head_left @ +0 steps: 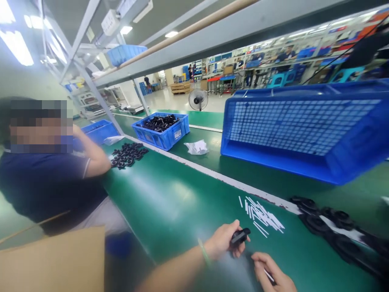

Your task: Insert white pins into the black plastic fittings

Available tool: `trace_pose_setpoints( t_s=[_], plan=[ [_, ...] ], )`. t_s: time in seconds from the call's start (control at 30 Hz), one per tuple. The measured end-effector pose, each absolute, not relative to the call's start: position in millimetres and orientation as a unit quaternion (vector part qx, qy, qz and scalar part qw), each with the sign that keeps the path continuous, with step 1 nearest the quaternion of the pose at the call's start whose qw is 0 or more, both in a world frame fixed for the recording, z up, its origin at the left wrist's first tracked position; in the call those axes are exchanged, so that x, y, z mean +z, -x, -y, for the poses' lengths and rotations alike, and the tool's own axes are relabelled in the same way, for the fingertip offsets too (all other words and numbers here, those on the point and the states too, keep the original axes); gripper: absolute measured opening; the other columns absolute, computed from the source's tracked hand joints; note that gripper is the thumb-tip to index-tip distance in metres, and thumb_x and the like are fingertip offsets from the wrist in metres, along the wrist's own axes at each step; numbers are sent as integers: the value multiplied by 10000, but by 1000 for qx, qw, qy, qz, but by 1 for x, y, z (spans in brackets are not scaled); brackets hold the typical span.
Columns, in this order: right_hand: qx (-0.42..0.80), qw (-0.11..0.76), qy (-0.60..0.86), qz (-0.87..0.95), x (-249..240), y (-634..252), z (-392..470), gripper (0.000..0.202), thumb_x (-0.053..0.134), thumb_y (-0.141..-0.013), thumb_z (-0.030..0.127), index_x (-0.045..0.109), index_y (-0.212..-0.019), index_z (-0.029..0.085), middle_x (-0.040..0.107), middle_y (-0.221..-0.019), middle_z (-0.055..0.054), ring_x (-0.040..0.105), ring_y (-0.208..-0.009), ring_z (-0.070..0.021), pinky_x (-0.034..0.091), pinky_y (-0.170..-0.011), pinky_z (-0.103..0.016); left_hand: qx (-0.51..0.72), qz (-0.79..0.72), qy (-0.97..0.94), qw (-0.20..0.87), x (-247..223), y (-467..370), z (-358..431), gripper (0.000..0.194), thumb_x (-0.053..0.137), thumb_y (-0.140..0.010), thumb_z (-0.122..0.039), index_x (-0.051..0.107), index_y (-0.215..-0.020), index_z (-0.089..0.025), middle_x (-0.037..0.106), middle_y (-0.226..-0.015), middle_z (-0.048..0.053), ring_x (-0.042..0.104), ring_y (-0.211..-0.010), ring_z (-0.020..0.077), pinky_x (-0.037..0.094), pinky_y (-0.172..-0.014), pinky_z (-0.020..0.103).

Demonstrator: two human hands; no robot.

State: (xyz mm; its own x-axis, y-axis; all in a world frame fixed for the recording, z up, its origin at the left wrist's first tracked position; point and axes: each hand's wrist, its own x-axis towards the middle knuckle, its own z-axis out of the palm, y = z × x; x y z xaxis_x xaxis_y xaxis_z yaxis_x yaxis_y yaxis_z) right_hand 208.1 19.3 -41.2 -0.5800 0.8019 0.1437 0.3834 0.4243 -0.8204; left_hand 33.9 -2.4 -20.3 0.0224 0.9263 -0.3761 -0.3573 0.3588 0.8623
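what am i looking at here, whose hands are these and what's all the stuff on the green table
One picture, from a camera worn on a person's head, looking down at their own bare hands. The left hand holds a small black plastic part; the right hand pinches a thin white stick. On the green work table lie a scatter of thin white sticks and black round plastic parts. Behind stands a big blue plastic crate. A co-worker in a dark blue shirt sits at left.

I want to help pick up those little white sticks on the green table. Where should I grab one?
Pinch one stick from the white sticks at its middle, coming straight down from above. They lie flat, thin and partly crossed, so probably start with a loose one at the pile's edge, away from the left hand holding the black part.
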Motion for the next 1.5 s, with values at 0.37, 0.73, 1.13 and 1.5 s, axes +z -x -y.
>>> trace_pose_setpoints(
  t_s=[0.37, 0.73, 1.13, 1.5],
  plan=[
    [457, 282, 341, 771, -33, -206, -9, 281, 459, -876, 390, 625, -1017, 211, 703, -884, -71, 661, -744, -173, 535, -708, -254, 468, -541, -412, 565, -12, -41, 11, 630, 365, -780, -706, 580, -825, -116, 503, -539, -16, 443, -429, 89, 366, -442, 226],
    [513, 374, 332, 698, -17, -200, -8, 277, 461, -897, 340, 679, -958, 179, 626, -737, -40, 566, -651, -131, 468, -604, -264, 508, -412, -213, 725, -10, -30, 12, 497, 379, -872, -549, 578, -961, -102, 592, -644, 27, 502, -451, 96, 363, -470, 219],
    [620, 369, 339, 603, -20, -197, -4, 287, 439, -911, 348, 628, -1035, 170, 661, -747, -24, 538, -578, -93, 463, -578, -230, 481, -427, -202, 738, -10, -42, 17, 500, 426, -869, -532, 551, -1072, -93, 581, -646, 20, 522, -484, 105, 395, -473, 216],
    [550, 347, 405, 643, -31, -205, -15, 431, 531, -797, 527, 654, -1024, 181, 649, -676, -22, 578, -524, -124, 500, -500, -204, 469, -380, -239, 761, -30, -49, 13, 525, 460, -802, -622, 540, -872, -108, 550, -751, 39, 509, -471, 98, 398, -488, 255]
  ],
)
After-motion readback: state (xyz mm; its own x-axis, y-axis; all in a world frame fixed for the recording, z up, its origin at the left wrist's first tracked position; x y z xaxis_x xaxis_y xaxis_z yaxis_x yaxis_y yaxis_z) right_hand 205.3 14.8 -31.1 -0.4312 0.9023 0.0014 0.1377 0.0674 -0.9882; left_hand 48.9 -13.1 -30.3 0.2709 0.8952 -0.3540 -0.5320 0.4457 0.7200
